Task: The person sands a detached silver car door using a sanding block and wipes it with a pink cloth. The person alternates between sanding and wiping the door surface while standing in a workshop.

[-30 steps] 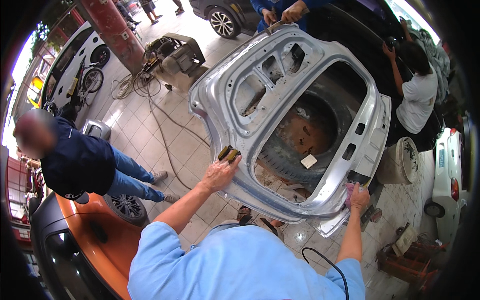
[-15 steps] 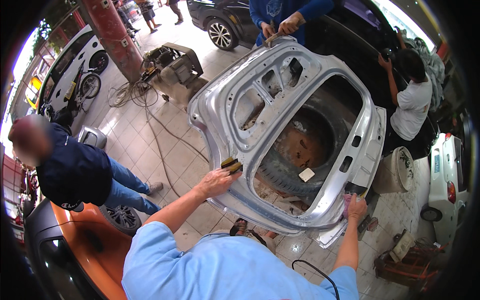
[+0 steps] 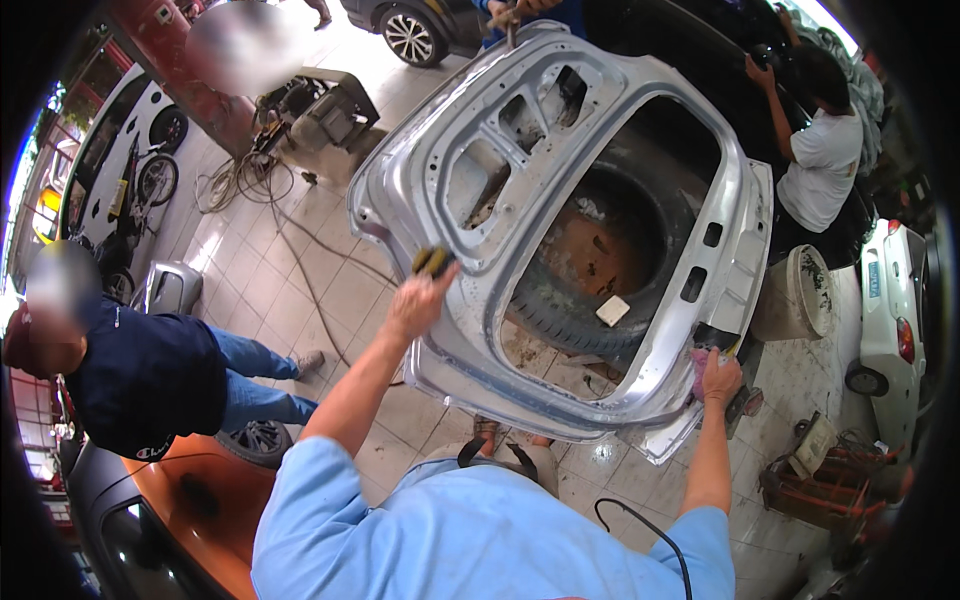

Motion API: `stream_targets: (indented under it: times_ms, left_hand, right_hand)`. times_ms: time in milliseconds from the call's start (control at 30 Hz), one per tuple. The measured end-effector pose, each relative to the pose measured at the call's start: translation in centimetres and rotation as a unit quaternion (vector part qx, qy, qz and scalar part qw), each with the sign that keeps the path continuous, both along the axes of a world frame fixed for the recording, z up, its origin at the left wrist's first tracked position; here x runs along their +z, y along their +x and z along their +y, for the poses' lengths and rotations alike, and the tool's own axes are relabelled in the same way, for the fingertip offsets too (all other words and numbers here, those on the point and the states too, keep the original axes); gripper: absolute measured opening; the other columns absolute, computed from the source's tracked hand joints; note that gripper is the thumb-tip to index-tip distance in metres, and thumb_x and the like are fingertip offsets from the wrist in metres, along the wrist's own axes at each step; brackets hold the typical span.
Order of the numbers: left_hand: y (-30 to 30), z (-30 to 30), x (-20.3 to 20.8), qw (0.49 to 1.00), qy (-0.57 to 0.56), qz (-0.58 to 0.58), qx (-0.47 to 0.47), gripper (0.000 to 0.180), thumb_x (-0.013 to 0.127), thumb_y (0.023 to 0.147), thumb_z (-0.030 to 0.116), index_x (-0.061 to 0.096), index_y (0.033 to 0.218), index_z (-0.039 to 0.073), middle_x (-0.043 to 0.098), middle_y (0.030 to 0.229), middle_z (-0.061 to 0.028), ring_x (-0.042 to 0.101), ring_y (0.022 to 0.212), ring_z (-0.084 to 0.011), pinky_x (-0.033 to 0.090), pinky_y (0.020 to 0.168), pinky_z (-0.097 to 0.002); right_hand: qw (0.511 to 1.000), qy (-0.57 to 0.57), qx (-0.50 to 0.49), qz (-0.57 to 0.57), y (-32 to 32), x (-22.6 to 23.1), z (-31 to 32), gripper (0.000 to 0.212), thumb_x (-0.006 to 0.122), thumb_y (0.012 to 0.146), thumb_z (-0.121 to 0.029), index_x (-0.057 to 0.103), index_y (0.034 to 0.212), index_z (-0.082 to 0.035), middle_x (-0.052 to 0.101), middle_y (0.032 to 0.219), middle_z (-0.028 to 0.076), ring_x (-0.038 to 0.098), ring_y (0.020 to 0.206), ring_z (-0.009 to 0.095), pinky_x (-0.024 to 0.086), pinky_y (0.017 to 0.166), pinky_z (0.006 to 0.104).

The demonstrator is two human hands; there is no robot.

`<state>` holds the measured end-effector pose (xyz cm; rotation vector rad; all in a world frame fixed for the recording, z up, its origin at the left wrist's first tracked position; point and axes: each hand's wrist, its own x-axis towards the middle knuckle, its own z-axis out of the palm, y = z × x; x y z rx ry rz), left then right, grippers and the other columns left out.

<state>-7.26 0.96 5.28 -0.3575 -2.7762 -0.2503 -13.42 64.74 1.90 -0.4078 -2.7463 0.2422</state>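
Observation:
A bare silver-grey car tailgate lies inner face up across a large black tyre. My left hand, slightly smeared, is closed on a yellow-and-black pad at the panel's left edge. At its lower right corner, my right hand grips a pink cloth-like wad against the metal; a dark piece lies just beyond the fingers. Through the window opening, a small pale block shows on the tyre. At the far end, a co-worker's hands hold a stick-like tool on the panel's edge.
A whitish bucket stands to the right of the panel. A compressor-like machine with cables on the tiles is at the far left. One person stands at left, another crouches at right. An orange car stands near left.
My left hand has moved up and away along the panel's left edge with the pad. The right hand stays at the corner. The view has shifted, and the far co-worker is mostly out of frame.

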Motion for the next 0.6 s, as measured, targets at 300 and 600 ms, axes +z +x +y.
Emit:
stream_targets:
  times_ms: [300,600]
  left_hand:
    - [3.9,1.9,-0.3,0.988,0.039,-0.142,-0.042,0.059,0.053,0.092,0.003,0.059,0.15,0.013,0.073,0.094,-0.0155,0.074,0.093,-0.0307,0.058,0.09,-0.0445]
    - [5.3,5.1,-1.4,0.993,0.077,-0.01,0.094,0.053,0.056,0.089,0.001,0.063,0.141,0.011,0.076,0.101,-0.0179,0.077,0.096,-0.0285,0.061,0.09,-0.0415]
  right_hand:
    - [0.994,-0.084,0.026,-0.069,-0.1,-1.8,2.6,0.053,0.062,0.101,-0.05,0.079,0.099,0.001,0.08,0.097,0.018,0.074,0.088,0.04,0.056,0.079,0.05]
    - [0.993,-0.015,0.023,-0.113,-4.5,-4.1,6.1,0.07,0.051,0.1,-0.063,0.08,0.106,0.0,0.078,0.103,0.024,0.073,0.096,0.046,0.054,0.081,0.0551]
